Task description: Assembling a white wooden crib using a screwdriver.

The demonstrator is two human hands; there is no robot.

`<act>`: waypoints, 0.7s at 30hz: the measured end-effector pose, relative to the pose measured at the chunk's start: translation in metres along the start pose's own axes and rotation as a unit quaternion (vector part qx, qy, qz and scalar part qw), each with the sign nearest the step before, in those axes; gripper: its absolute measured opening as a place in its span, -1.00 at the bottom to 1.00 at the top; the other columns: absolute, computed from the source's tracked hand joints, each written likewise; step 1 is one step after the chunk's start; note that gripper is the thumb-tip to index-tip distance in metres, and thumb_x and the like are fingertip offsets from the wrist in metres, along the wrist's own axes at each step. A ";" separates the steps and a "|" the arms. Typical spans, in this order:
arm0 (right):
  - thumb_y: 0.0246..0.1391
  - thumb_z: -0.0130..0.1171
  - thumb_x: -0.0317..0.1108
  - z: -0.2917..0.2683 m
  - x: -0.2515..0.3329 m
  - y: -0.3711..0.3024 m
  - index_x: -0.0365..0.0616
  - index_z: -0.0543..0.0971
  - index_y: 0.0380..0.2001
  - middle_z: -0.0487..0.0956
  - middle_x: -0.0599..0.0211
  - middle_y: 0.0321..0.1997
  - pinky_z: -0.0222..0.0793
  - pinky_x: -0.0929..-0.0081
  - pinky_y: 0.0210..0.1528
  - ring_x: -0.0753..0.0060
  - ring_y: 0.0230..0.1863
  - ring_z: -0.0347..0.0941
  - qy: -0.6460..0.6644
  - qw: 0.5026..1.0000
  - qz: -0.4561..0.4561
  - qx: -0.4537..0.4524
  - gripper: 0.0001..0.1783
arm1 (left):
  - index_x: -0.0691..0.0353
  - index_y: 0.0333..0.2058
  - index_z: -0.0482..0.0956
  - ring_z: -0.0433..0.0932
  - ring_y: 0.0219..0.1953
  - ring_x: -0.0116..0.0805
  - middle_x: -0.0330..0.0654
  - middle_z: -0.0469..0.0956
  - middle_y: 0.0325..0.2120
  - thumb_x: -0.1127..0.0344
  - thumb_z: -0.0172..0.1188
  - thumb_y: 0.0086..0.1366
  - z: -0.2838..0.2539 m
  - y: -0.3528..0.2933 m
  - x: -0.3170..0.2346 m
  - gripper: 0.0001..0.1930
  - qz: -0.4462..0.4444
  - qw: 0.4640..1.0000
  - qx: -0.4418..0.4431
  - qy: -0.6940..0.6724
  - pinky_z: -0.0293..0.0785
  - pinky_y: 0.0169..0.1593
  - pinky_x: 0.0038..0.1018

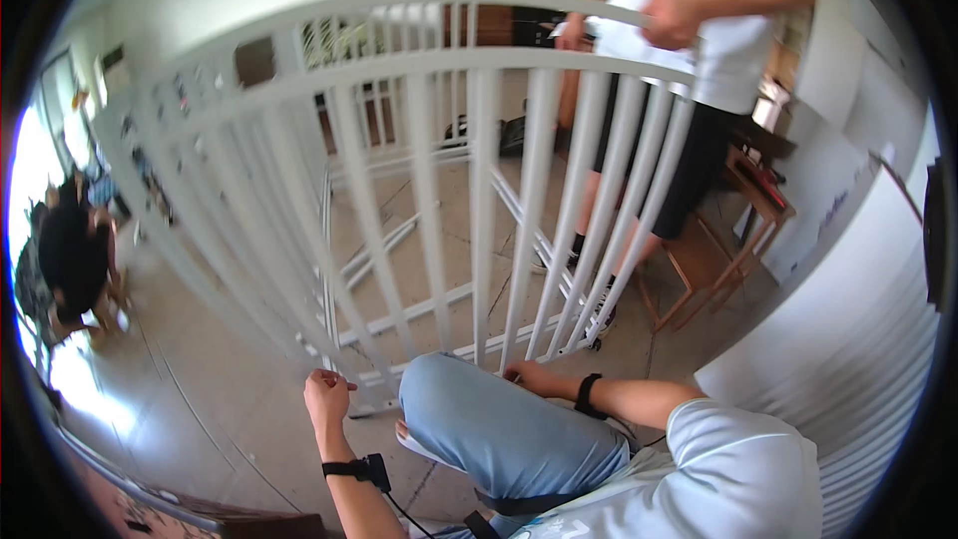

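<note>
A white slatted crib frame [483, 190] stands upright in front of me, its top rails curving across the view. At its lower left corner, my left hand [327, 399] has its fingers curled together; what they hold, if anything, is too small to make out. My right hand [534, 377] reaches past my bent knee to the bottom rail, near the foot of the slats. Its fingertips are mostly hidden, so its grip does not show. Across the frame, a person in a white shirt has a hand [674, 20] on the top rail at the right end.
Behind the person stands a wooden chair [699, 260]. Large white panels [838, 309] lean along the right. Another person in dark clothes [72, 260] crouches at the far left. A low box-like edge [150, 509] lies at the lower left. Caster wheels [596, 344] show under the frame.
</note>
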State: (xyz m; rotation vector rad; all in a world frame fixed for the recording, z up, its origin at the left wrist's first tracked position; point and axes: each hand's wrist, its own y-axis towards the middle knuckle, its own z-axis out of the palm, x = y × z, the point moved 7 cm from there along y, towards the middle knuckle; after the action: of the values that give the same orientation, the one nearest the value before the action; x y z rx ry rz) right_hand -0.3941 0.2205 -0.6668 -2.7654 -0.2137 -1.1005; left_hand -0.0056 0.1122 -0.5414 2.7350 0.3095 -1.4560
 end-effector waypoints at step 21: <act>0.20 -0.04 -0.53 -0.205 -0.132 -0.193 -0.28 0.50 -0.35 0.48 0.26 -0.46 0.42 0.44 -0.44 0.42 -0.48 0.44 0.536 0.682 0.323 -0.379 -0.88 | 0.24 -0.31 0.40 0.23 -0.76 -0.61 -0.17 0.58 -0.52 0.27 0.12 0.35 0.081 -0.105 -0.235 -0.84 0.134 0.927 0.258 -0.236 0.05 -0.79 -0.63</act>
State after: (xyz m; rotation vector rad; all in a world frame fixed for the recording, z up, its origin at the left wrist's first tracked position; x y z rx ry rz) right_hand -0.6622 0.3584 -0.5927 -1.6786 1.4883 -2.5826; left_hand -0.2192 0.1681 -0.3865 2.4690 -0.5131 -2.2764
